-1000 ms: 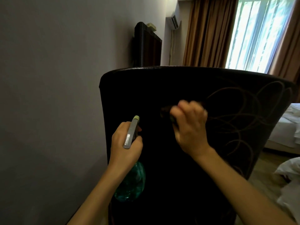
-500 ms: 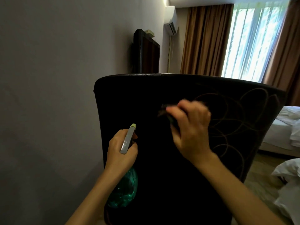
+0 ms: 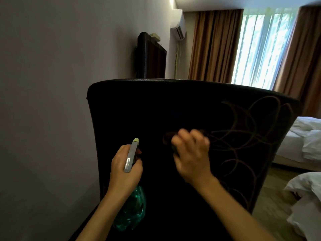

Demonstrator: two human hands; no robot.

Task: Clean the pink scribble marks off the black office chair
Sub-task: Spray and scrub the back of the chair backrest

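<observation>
The left hand (image 3: pixel 124 169) grips the neck of a spray bottle (image 3: pixel 133 209), with the fingers curled around it under the grey spray head; the green see-through body of the bottle hangs below the hand, in front of the chair (image 3: pixel 139 110). The right hand (image 3: pixel 192 159) is blurred, its fingers are bent and they pinch a small dark thing (image 3: pixel 174 148) against the back of the chair; what this thing is I cannot tell, because it is too dark and unsharp. The black chair stands directly before the person and shows its back, which fills the middle of the view. The pink scribble marks (image 3: pixel 251 133) are large loops on the right half of this back, and they start just beside the right hand; the left half looks plain black. Left of the chair is a grey wall (image 3: pixel 43 84) with a dark television (image 3: pixel 152 58) on it, and an air conditioner (image 3: pixel 178 23) is higher up. Behind are brown curtains (image 3: pixel 213 46) and a bright window (image 3: pixel 260 46). At the right is a bed (image 3: pixel 304 141) with white bedding.
</observation>
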